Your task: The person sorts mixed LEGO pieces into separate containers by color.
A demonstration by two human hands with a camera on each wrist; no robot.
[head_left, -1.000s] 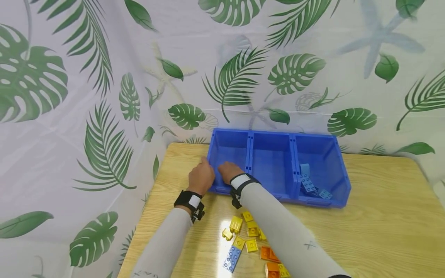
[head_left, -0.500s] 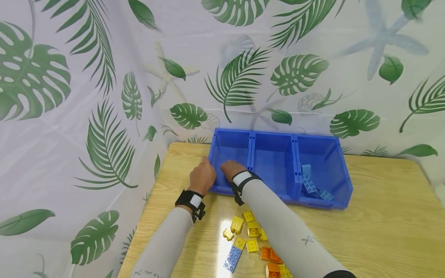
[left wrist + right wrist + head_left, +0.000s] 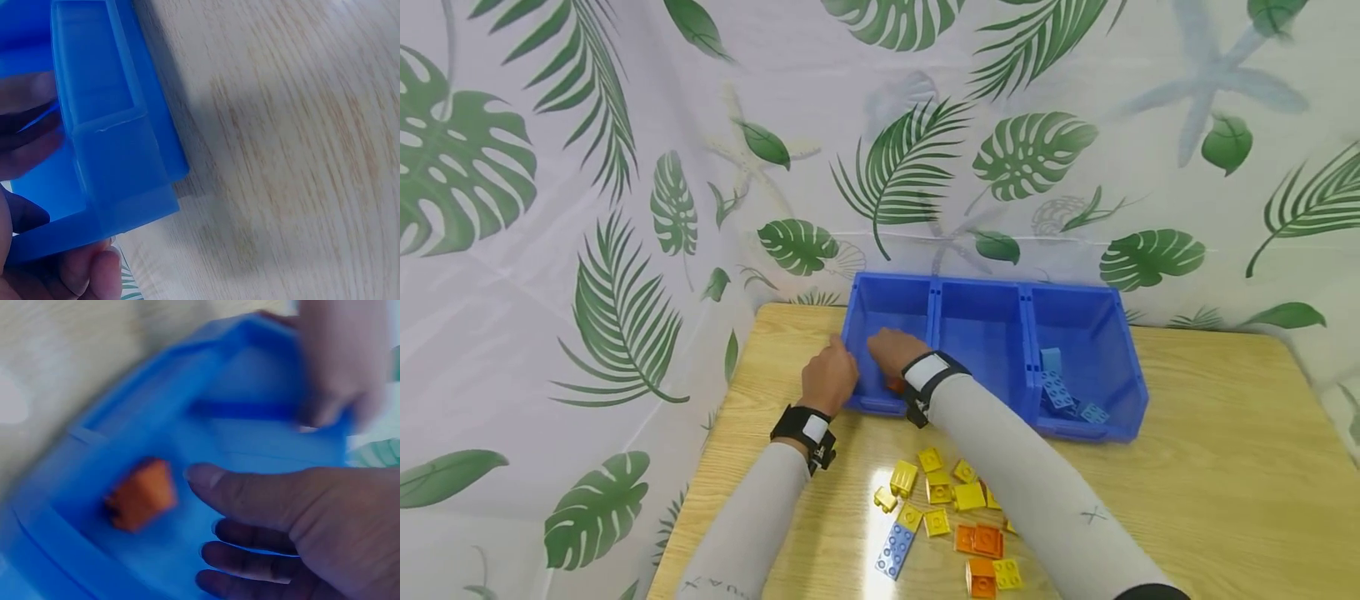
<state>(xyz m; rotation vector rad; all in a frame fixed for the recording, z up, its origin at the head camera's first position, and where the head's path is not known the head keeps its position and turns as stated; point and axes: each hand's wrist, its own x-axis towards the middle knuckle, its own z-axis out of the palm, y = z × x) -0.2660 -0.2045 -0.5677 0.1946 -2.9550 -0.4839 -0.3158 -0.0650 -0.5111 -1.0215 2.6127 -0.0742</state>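
The orange block (image 3: pixel 145 495) is lying in the left compartment of the blue tray (image 3: pixel 985 358), near the front wall; blur is hiding whether it is touching that wall. The right hand (image 3: pixel 897 352) is hanging over the compartment, fingers spread and thumb held away from them, pinching nothing, its thumb tip standing just apart from the block. The left hand (image 3: pixel 830 377) is gripping the tray's left wall, some fingers inside and some outside, probably bracing the tray against sliding. In the right compartment, the blue blocks (image 3: pixel 1056 390) are resting toward the front, the dividers seemingly serving to part the colours. In front of the tray, yellow blocks (image 3: pixel 903 479), other orange blocks (image 3: pixel 979 540) and a long blue block (image 3: pixel 897 550) are lying within easy reach, the right sleeve (image 3: pixel 1015 475) covering part of the group. The tray is sitting along the back edge of the table (image 3: pixel 1217 433), close to the patterned cloth (image 3: pixel 1022 83), so little room is remaining behind it. The left hand is taking up part of the strip toward the table's left edge, while the widest stretch for moving is running from the tray's right wall to the table's right edge.
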